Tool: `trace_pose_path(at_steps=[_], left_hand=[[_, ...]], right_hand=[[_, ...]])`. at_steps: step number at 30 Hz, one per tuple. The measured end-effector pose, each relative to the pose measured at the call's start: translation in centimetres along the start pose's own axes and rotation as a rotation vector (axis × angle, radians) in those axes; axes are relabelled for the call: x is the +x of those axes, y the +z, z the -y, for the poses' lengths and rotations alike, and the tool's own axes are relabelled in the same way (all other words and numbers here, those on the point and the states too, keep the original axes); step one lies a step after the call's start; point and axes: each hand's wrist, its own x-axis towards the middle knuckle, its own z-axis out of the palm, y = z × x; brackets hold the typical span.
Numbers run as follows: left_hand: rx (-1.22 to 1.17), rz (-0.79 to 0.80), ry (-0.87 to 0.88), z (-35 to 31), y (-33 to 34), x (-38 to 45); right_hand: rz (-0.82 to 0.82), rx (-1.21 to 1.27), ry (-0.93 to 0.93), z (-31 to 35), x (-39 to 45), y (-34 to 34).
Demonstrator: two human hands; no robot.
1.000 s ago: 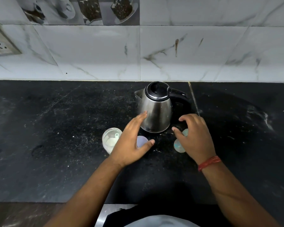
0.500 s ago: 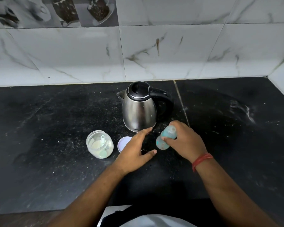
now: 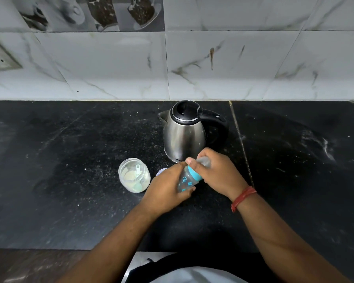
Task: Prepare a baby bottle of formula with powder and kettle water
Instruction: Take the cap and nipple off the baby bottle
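Head view: at the counter's centre, the left hand (image 3: 168,190) grips the baby bottle (image 3: 186,180) body; the right hand (image 3: 217,172) clasps its cap. Kettle (image 3: 184,135) at twelve o'clock, open powder jar (image 3: 134,175) at nine. Opening only; powder and water remain.

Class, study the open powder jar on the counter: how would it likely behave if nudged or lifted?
The powder jar looks squat and wide, so it would probably slide rather than tip. It seems only partly filled, so likely light. With no lid on and a scoop inside, a sharp knock might spill powder.
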Motion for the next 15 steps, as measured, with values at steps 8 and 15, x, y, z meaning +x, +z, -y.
trace_pose_path(at_steps=[8, 15], left_hand=[[-0.170, 0.108, -0.036, 0.3, -0.8, -0.1], [-0.438, 0.092, -0.155, 1.4, -1.3, -0.7]], right_hand=[[-0.070, 0.100, -0.081, -0.2, 0.0, 1.1], [-0.252, 0.277, -0.001, -2.0, 1.0, -1.8]])
